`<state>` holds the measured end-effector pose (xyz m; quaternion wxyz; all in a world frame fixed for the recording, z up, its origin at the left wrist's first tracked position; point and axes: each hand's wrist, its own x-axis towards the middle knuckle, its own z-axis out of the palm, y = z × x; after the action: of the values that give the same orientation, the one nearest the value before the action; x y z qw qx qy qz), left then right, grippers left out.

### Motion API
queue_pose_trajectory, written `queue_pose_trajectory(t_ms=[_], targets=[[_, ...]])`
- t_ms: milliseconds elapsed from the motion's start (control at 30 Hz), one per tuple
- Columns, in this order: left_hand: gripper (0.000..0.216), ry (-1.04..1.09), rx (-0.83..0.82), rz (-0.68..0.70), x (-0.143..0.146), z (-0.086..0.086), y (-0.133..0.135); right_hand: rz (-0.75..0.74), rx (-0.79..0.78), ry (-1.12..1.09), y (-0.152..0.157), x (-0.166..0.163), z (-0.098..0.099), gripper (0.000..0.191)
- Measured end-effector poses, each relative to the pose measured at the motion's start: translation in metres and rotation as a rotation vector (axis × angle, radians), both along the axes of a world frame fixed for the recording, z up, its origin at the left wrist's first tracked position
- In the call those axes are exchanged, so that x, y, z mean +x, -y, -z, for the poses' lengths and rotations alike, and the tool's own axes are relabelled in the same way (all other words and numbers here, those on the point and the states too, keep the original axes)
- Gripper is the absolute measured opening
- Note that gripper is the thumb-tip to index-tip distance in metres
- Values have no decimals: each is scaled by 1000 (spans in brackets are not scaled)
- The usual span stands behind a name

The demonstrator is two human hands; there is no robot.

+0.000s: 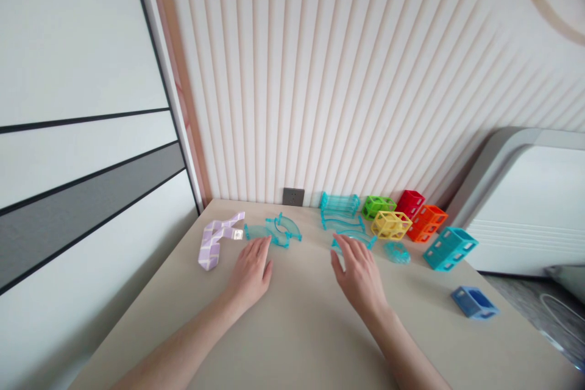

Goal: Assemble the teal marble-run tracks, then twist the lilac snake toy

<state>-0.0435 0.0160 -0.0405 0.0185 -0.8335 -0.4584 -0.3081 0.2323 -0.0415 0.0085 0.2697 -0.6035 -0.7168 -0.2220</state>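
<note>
My left hand [251, 272] lies flat on the beige table [292, 329], fingers stretched out, fingertips just short of a pair of curved teal track pieces [280, 230]. My right hand [359, 271] also rests open and palm down, its fingertips touching or nearly touching another curved teal track piece [355, 237]. Neither hand holds anything. A lilac and white folding snake toy [217, 239] lies to the left of my left hand.
Along the back stand straight teal track pieces [340, 204] and green [378, 206], yellow [392, 225], red [410, 202], orange [426, 223] and teal [450, 248] lattice blocks. A round teal disc [397, 252] and a blue block [475, 303] lie at right. A wall socket [293, 197] sits behind.
</note>
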Motion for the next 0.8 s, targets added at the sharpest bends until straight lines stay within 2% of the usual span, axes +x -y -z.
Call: queue_pose_trajectory(t_ms=[133, 333, 467, 567, 667, 800], targets=[[51, -28, -43, 25, 1, 5, 1, -197, -116, 85, -9, -40, 13, 36], [44, 12, -91, 36, 4, -6, 6, -400, -203, 124, -32, -68, 22, 44], [40, 6, -103, 93, 5, -17, 9, -443, -246, 61, -40, -74, 24, 47], [40, 2, -53, 64, 4, -22, 9, -433, -263, 19, -41, -72, 27, 44], [38, -33, -30, -37, 1, -18, 7, -426, -273, 2, -39, -69, 28, 43], [40, -133, -92, -111, -4, -4, 2, -431, -292, 22, -39, -68, 28, 46]])
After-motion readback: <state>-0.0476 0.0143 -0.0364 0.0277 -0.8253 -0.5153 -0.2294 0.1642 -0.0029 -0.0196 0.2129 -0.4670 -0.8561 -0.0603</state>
